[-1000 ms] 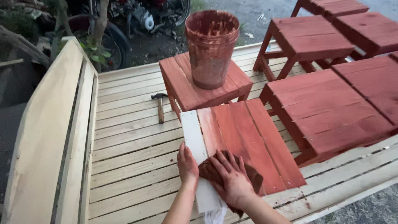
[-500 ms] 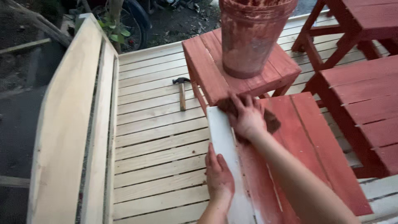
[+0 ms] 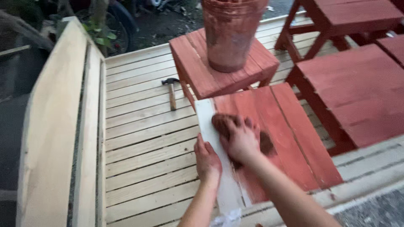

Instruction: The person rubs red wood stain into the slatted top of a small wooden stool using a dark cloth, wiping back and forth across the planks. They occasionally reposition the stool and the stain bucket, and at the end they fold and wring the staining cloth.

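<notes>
Your right hand (image 3: 240,141) presses flat on a dark, stain-soaked rag (image 3: 265,143), fingers spread over it and bunching it against the top of the low stool (image 3: 290,138) in front of you; the grip is a loose press on the cloth, not a closed fist. The rag shows at your fingertips and again past the heel of the hand, blurred by motion. Your left hand (image 3: 207,162) lies open, palm down, at the stool's left edge, touching the one slat (image 3: 214,164) that is pale and bare. The slats to the right of that pale one are already red-brown.

The stool rests on a pale slatted wooden surface (image 3: 143,147) that runs across the whole view. Just beyond the stool stands a second, smaller red stool (image 3: 198,63), and on it sits a stain-smeared plastic bucket (image 3: 231,33), upright. A hammer (image 3: 171,92) lies on the slats to the left of that smaller stool, head away from you, well apart from both hands. To your right are more red-stained stools (image 3: 357,88), close together. A pale curved backrest (image 3: 54,126) rises along the left side. Beyond it you can see green leaves and a dark wheel (image 3: 122,21) on bare ground.
</notes>
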`<state>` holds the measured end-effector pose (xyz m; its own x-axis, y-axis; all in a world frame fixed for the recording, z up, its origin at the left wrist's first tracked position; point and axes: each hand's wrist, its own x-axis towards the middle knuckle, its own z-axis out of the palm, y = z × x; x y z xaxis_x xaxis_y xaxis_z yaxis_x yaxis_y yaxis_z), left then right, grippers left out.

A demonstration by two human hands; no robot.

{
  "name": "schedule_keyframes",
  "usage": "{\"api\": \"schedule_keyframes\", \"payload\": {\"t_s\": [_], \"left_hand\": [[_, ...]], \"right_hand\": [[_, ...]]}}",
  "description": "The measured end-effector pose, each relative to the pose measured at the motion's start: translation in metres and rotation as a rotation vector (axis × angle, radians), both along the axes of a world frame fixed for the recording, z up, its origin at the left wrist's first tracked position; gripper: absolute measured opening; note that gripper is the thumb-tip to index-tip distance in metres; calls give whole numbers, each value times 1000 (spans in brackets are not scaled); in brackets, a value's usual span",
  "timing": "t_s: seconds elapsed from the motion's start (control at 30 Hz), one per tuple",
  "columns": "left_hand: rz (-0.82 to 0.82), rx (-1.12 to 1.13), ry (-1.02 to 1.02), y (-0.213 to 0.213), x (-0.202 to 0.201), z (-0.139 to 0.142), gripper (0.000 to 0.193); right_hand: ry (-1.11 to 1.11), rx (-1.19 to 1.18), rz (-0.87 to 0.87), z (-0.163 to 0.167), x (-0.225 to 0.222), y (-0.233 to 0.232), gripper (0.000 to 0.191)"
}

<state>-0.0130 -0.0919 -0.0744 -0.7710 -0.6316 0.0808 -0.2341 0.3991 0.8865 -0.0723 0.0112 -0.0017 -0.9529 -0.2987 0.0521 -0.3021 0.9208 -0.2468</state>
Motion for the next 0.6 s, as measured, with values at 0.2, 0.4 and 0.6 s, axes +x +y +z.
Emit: {"api": "schedule_keyframes", "payload": {"t_s": [0.2, 0.4, 0.6], "left_hand": [[-18, 81, -137, 4, 2, 10, 52], [-11, 83, -108, 10, 7, 15, 52], [-15, 32, -109, 12, 12, 7, 51]], "right_hand": [[-122, -129, -18, 3, 125, 61, 68], [190, -125, 14, -2, 127, 59, 64], [108, -131, 6, -6, 41, 26, 45]]}}
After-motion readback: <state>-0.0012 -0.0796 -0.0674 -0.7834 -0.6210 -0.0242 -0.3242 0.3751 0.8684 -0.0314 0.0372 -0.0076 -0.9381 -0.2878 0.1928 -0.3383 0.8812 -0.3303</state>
